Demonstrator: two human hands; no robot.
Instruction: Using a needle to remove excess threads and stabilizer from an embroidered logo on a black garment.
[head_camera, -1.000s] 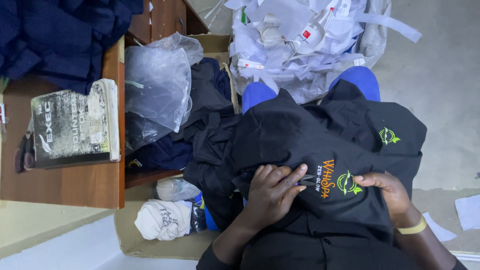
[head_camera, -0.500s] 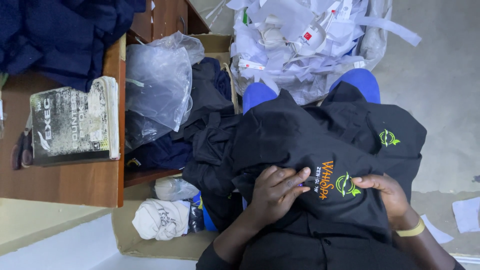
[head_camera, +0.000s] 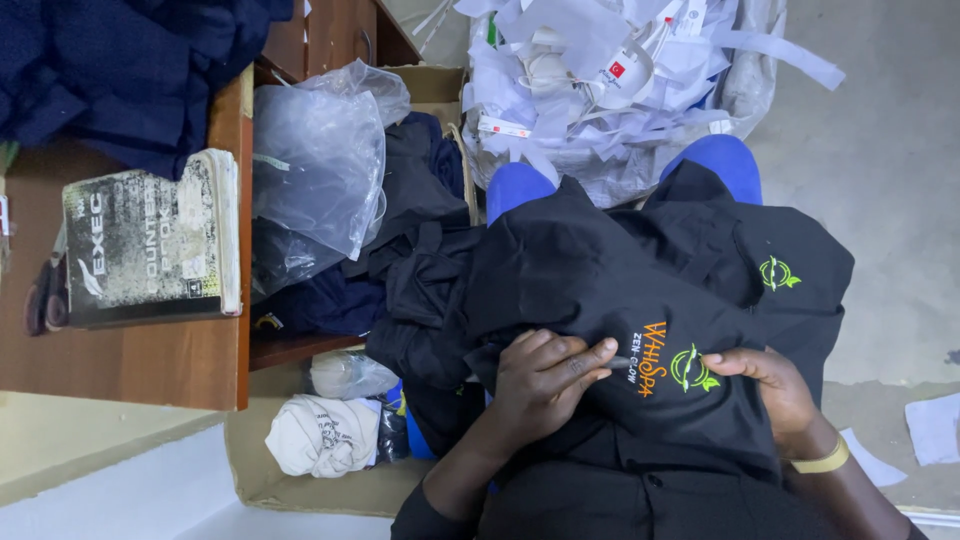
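Observation:
A black garment (head_camera: 610, 270) with an orange and green embroidered logo (head_camera: 672, 366) lies over my lap. My left hand (head_camera: 545, 385) rests on the cloth just left of the logo, its fingers closed around a small silvery tool (head_camera: 621, 362) whose tip points at the embroidery. My right hand (head_camera: 775, 392), with a yellow band on the wrist, pinches the garment at the logo's right edge. A second green emblem (head_camera: 778, 273) shows on a fold further up. My blue-trousered knees (head_camera: 725, 160) stick out beyond the garment.
A wooden desk (head_camera: 150, 360) at the left carries a worn book (head_camera: 150, 240) and dark blue cloth (head_camera: 130, 70). Beside it are a clear plastic bag (head_camera: 320, 170), more dark clothes, a cardboard box (head_camera: 290, 480) and a sack of white paper strips (head_camera: 610, 80).
My left hand's fingers have crept slightly right, toward the embroidered logo. My right hand stays at the logo's edge.

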